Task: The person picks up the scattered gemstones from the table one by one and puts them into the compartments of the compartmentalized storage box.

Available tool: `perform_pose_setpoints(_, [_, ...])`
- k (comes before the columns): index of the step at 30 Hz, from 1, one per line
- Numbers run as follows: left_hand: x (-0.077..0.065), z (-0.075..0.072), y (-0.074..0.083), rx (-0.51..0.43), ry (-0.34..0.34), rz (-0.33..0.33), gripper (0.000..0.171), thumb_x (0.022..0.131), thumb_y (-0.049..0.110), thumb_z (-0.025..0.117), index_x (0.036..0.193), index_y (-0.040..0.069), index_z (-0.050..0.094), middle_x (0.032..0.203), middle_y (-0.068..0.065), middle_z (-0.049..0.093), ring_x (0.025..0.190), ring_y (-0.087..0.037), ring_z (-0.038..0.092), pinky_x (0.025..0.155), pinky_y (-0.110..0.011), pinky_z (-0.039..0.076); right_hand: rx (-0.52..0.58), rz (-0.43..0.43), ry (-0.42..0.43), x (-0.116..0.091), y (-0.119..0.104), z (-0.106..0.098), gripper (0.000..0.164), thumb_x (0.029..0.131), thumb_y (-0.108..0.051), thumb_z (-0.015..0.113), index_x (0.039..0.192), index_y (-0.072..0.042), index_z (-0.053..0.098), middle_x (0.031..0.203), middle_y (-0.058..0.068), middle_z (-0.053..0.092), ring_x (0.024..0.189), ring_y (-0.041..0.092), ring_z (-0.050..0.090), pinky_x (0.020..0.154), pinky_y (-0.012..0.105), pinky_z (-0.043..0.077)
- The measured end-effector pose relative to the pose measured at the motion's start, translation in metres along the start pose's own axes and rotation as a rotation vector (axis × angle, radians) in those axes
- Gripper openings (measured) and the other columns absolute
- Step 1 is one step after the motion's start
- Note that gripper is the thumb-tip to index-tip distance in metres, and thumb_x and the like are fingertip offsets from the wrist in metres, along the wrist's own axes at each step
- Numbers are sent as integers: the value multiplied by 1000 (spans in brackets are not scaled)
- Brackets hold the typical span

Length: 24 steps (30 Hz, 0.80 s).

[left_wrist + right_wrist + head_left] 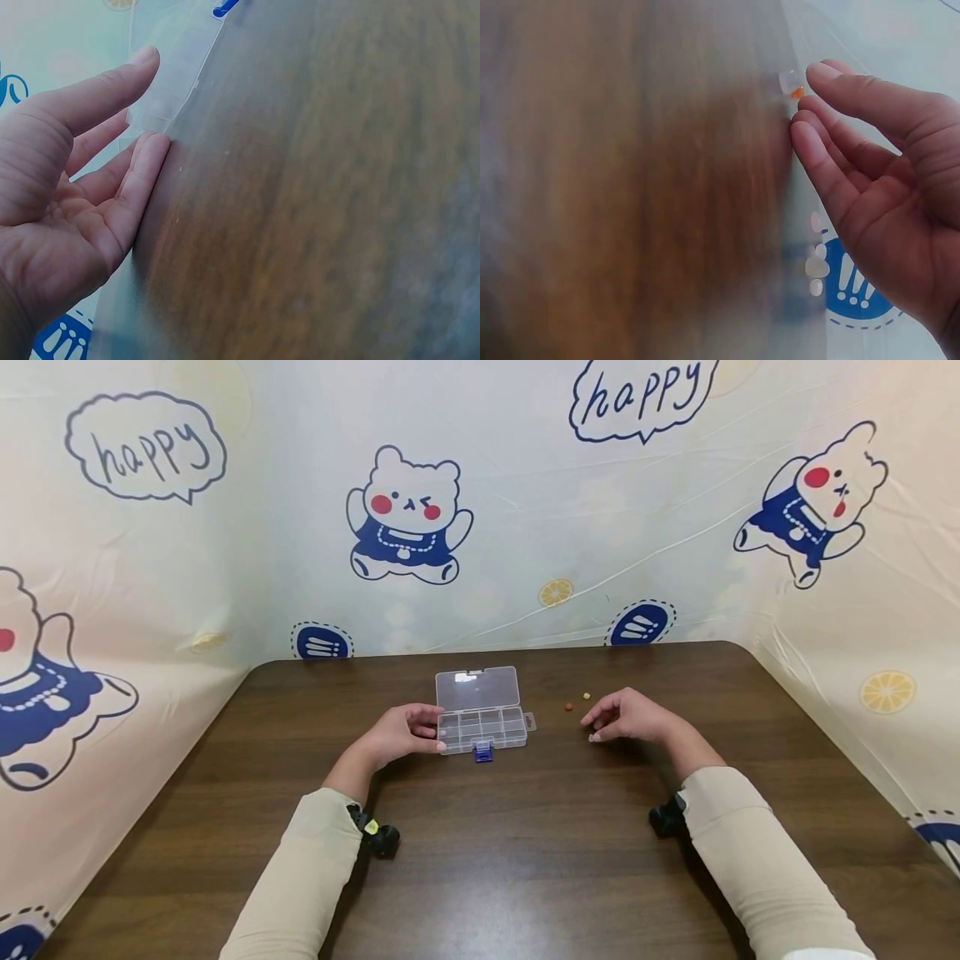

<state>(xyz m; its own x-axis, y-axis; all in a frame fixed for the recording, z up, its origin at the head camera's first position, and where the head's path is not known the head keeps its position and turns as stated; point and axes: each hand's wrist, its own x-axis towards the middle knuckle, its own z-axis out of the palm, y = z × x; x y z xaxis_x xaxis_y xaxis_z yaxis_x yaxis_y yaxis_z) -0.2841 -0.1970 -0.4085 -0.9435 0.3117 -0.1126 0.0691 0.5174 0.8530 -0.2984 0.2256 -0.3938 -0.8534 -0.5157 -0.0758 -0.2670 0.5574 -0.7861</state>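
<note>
Head view: on a tabletop [480, 827], a person's left hand [396, 733] holds the left end of a clear compartment box [491, 735], its lid [477, 690] raised. Right of the box lie an orange bead [568, 707] and a yellow bead [587, 697]; the right hand [633, 716] is farther right.

Left wrist view: thumb and fingertips meet at the box's end; uneven pressure there could slide or tilt it.

Right wrist view: the grip looks loose and unfilled, fingertips apart, beside a clear piece [788, 82]. Pieces so small could skitter from the box if brushed.
</note>
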Motion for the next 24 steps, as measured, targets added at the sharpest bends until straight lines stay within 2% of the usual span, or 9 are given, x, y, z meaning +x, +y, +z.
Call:
perform_pose_setpoints(5, [2, 0, -2, -7, -6, 9, 67, 75, 18, 86, 135, 8, 56, 128, -13, 59, 108, -26, 61, 94, -38, 50, -48, -26, -39, 7, 4, -3, 26, 77, -3, 81, 102, -2, 76, 98, 9, 69, 86, 22, 58, 74, 26, 52])
perform_pose_setpoints(11, [2, 2, -2, -9, -9, 8, 67, 75, 18, 86, 134, 9, 56, 128, -14, 59, 108, -26, 61, 94, -38, 50, -95, -59, -71, 12, 6, -3, 19, 77, 0, 80, 96, 1, 76, 100, 14, 66, 91, 27, 56, 75, 30, 49])
perform_pose_setpoints(18, [3, 1, -3, -11, -8, 10, 67, 76, 17, 85, 135, 9, 55, 128, -14, 59, 108, -27, 61, 94, -38, 50, -154, -69, -86, 15, 4, -4, 10, 76, -5, 83, 84, -7, 79, 93, 3, 66, 93, 20, 57, 82, 33, 48])
perform_pose_setpoints(24, [2, 1, -3, -8, -8, 12, 67, 76, 17, 85, 135, 9, 55, 128, -14, 59, 109, -26, 61, 94, -38, 50, -160, -61, -91, 15, 4, -4, 7, 77, -7, 83, 82, -8, 78, 92, 2, 66, 92, 19, 57, 81, 31, 48])
